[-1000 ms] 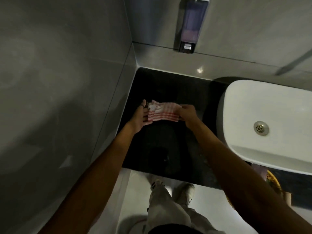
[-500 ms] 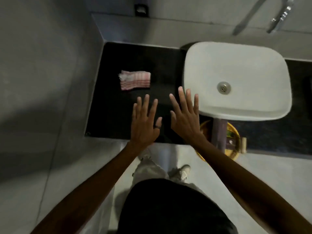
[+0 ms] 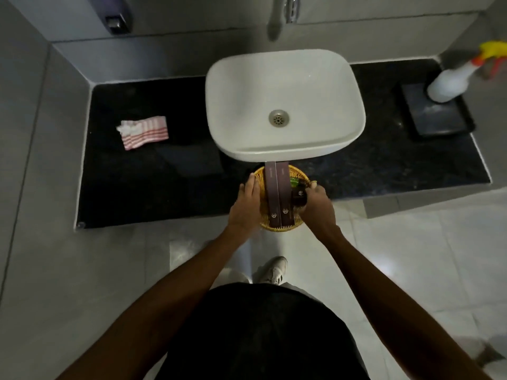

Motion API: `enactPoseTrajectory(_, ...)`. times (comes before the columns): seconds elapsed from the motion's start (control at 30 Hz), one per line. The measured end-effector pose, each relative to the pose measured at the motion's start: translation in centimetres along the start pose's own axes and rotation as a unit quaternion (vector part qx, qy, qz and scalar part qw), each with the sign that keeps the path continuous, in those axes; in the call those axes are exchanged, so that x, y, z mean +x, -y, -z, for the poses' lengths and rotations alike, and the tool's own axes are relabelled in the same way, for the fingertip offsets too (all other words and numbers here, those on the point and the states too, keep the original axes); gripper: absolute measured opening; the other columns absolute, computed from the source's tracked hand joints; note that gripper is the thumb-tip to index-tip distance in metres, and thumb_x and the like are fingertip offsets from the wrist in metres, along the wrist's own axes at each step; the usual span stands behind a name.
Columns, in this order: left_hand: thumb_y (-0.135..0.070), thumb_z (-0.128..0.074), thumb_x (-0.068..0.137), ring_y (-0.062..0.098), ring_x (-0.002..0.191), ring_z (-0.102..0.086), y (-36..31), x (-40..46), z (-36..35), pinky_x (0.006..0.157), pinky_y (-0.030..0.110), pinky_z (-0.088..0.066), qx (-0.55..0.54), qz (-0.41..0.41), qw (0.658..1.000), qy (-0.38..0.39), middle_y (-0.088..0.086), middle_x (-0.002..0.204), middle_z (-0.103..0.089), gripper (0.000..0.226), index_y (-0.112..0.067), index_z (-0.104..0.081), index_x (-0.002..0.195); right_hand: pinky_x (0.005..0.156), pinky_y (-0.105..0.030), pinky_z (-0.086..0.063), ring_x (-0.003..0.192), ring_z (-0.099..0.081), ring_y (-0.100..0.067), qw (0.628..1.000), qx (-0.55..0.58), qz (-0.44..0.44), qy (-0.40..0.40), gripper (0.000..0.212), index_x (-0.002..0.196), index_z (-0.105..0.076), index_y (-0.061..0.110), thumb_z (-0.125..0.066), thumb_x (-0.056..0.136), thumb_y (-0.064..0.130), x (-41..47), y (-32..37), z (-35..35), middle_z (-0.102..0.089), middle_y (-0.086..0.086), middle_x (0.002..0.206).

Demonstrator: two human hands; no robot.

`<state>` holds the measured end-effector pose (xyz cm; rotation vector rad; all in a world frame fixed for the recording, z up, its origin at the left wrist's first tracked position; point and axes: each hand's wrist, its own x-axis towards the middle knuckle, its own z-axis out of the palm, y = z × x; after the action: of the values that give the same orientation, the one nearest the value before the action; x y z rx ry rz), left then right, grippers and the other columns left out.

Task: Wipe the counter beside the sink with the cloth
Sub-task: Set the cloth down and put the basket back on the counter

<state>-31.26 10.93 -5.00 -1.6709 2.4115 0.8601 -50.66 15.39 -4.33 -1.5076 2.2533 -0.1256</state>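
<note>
The folded red-and-white striped cloth (image 3: pixel 144 132) lies by itself on the black counter (image 3: pixel 142 187), left of the white sink (image 3: pixel 285 105). Neither hand touches it. Both hands are at a yellow wicker basket (image 3: pixel 282 227) that stands at the counter's front edge below the sink. My left hand (image 3: pixel 245 207) grips the basket's left rim. My right hand (image 3: pixel 318 205) holds its right rim. Two long brown boxes (image 3: pixel 278 196) and a dark jar (image 3: pixel 299 196) sit in the basket.
A white spray bottle (image 3: pixel 452 80) with a yellow-orange trigger stands on a dark tray (image 3: pixel 439 116) at the counter's right end. A soap dispenser (image 3: pixel 118 21) hangs on the back wall at left. A grey wall closes the left side. Pale floor tiles lie below.
The cloth was let go and left on the counter. Both hands moved right from it, hovered open, and now hold the wicker basket in front of the sink.
</note>
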Motion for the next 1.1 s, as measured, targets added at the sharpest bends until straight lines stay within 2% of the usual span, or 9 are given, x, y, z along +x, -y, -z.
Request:
enactPoseTrajectory(0.17, -0.014, -0.057, 0.101, 0.03, 0.155, -0.03, 3.4, -2.4, 1.8, 0.118, 0.049, -0.044, -0.07, 0.057, 0.992, -0.092, 0.009, 0.171, -0.02, 0.075, -0.01, -0.015, 0.164, 0.086, -0.04, -0.056, 0.097, -0.066, -0.035, 0.997, 0.053, 0.059, 0.018, 0.024, 0.115, -0.067, 0.001, -0.062, 0.093, 0.008, -0.3, 3.2, -0.3, -0.063, -0.022, 0.121)
enactPoseTrajectory(0.27, -0.024, -0.055, 0.103, 0.024, 0.155, -0.033, 6.2, -5.3, 2.5, 0.121, 0.045, -0.041, -0.092, 0.067, 0.987, -0.109, 0.006, 0.171, -0.02, 0.073, -0.013, -0.015, 0.163, 0.082, -0.028, -0.051, 0.097, -0.067, -0.026, 0.993, 0.064, 0.102, 0.013, 0.021, 0.117, -0.067, 0.009, -0.056, 0.099, 0.011, -1.6, 5.2, -1.8, -0.062, -0.015, 0.125)
enactPoseTrajectory(0.4, -0.034, -0.046, 0.1, 0.025, 0.15, -0.04, 14.7, -8.0, 6.8, 0.116, 0.048, -0.046, -0.12, 0.132, 0.972, -0.153, 0.003, 0.171, -0.017, 0.072, -0.017, -0.016, 0.163, 0.08, -0.023, -0.053, 0.089, -0.06, -0.012, 0.975, 0.116, 0.18, 0.057, 0.016, 0.107, -0.065, 0.018, -0.068, 0.092, 0.016, -1.1, 15.1, -4.0, -0.056, -0.005, 0.127)
enactPoseTrajectory(0.6, 0.002, -0.054, 0.096, 0.031, 0.144, -0.045, 24.5, -7.0, 11.8, 0.11, 0.047, -0.052, -0.13, 0.171, 0.964, -0.155, 0.004, 0.172, -0.013, 0.076, -0.013, -0.021, 0.163, 0.09, -0.044, -0.057, 0.102, -0.068, -0.034, 0.97, 0.111, 0.196, 0.088, 0.021, 0.114, -0.063, 0.014, -0.058, 0.095, 0.022, 1.4, 26.4, -6.4, -0.051, -0.012, 0.137)
enactPoseTrajectory(0.73, 0.014, -0.051, 0.089, 0.031, 0.125, -0.061, 29.3, -5.3, 13.4, 0.089, 0.041, -0.063, -0.156, 0.137, 0.967, -0.146, 0.002, 0.171, -0.016, 0.083, -0.014, -0.025, 0.162, 0.095, -0.044, -0.057, 0.111, -0.066, -0.035, 0.974, 0.087, 0.174, 0.113, 0.033, 0.127, -0.058, 0.015, -0.06, 0.095, 0.02, 3.0, 29.9, -8.1, -0.045, -0.012, 0.146)
enactPoseTrajectory(0.83, 0.017, -0.054, 0.085, 0.032, 0.13, -0.057, 31.6, -4.2, 13.6, 0.089, 0.04, -0.062, -0.178, 0.114, 0.968, -0.132, 0.005, 0.169, -0.018, 0.079, -0.012, -0.035, 0.156, 0.093, -0.04, -0.058, 0.113, -0.065, -0.03, 0.973, 0.092, 0.175, 0.116, 0.034, 0.13, -0.059, 0.017, -0.06, 0.097, 0.021, 4.1, 30.5, -8.6, -0.047, -0.01, 0.143)
enactPoseTrajectory(0.93, 0.0, -0.058, 0.095, 0.033, 0.138, -0.049, 33.6, -3.1, 13.9, 0.1, 0.039, -0.053, -0.192, 0.106, 0.955, -0.201, 0.011, 0.167, -0.02, 0.062, -0.011, -0.04, 0.153, 0.103, -0.04, -0.051, 0.124, -0.054, -0.027, 0.978, 0.128, 0.153, 0.057, 0.032, 0.123, -0.066, 0.02, -0.062, 0.093, 0.03, 6.0, 30.8, -8.0, -0.05, -0.008, 0.141)
enactPoseTrajectory(1.0, -0.02, -0.058, 0.101, 0.029, 0.146, -0.04, 34.0, -1.0, 15.2, 0.113, 0.041, -0.043, -0.234, 0.155, 0.927, -0.25, 0.009, 0.165, -0.024, 0.056, -0.017, -0.038, 0.153, 0.102, -0.035, -0.048, 0.119, -0.056, -0.024, 0.971, 0.223, 0.089, 0.016, 0.027, 0.117, -0.066, 0.02, -0.064, 0.092, 0.03, 8.5, 32.2, -7.0, -0.054, -0.004, 0.128)
enactPoseTrajectory(1.1, -0.038, -0.057, 0.102, 0.028, 0.145, -0.043, 34.7, 5.2, 18.4, 0.113, 0.038, -0.042, -0.341, 0.28, 0.869, -0.225, 0.01, 0.161, -0.037, 0.062, -0.019, -0.035, 0.156, 0.089, -0.033, -0.05, 0.102, -0.062, -0.018, 0.942, 0.324, -0.031, 0.078, 0.014, 0.104, -0.068, 0.016, -0.063, 0.095, 0.026, 13.7, 36.8, -6.1, -0.062, 0.002, 0.097)
